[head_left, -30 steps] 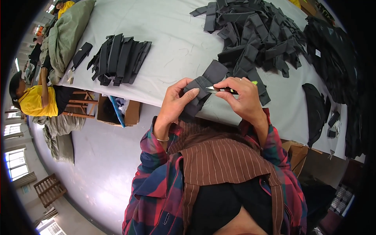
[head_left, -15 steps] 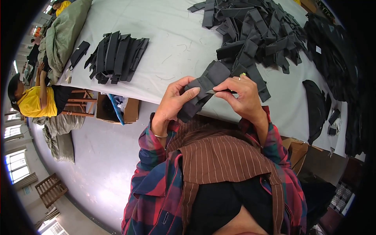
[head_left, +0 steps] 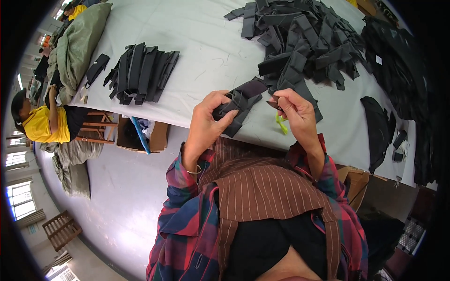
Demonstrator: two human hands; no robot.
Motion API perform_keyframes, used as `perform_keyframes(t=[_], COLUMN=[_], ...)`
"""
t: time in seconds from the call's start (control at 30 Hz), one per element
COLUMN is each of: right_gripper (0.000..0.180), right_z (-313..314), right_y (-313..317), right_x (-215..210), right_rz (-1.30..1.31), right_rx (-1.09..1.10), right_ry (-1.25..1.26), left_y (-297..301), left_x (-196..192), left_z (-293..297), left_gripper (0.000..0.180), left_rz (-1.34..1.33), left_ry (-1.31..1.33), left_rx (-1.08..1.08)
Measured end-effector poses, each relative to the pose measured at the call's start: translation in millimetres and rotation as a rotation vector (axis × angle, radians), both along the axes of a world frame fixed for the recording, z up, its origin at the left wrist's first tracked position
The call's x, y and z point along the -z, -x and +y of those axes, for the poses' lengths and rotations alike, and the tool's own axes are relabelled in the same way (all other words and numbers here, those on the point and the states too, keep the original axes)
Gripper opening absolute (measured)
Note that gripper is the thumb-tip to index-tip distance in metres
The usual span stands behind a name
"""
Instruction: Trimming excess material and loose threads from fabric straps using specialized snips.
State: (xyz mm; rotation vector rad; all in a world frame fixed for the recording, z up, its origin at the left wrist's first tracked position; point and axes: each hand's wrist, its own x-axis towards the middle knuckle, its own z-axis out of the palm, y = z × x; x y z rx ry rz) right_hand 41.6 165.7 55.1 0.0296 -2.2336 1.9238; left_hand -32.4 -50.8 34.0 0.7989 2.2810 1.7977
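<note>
Dark fabric strip [head_left: 240,104] is gripped by left hand [head_left: 206,122], long axis running up-right from it; right hand [head_left: 294,108] pinched closed just right of the strip's upper end.

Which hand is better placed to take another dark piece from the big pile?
Right. The right hand sits beside the big pile, pinching only the piece's end; the left hand clamps it.
</note>
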Motion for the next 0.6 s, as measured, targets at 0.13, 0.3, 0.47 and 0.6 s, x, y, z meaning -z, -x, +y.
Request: perform_keyframes(t=[0.13,0.3,0.47,0.6], right_gripper=[0.022,0.020,0.017,0.013], right_z=[-8,-7,-10,-9], right_y=[4,7,10,12], right_x=[-15,-18,-21,-24], right_rz=[0.080,0.114,0.169,0.147], right_rx=[0.121,0.271,0.351,0.351], right_ry=[-0.154,-0.498,-0.674,-0.752], left_y=[-2,-5,-5,-6], left_x=[-9,-8,-6,-8], left_z=[-1,3,7,9], left_gripper=[0.023,0.022,0.021,0.021], left_rz=[0.057,0.238,0.423,0.500], left_ry=[0.091,0.181,0.266,0.300], left_rx=[-0.018,-0.090,-0.121,-0.121])
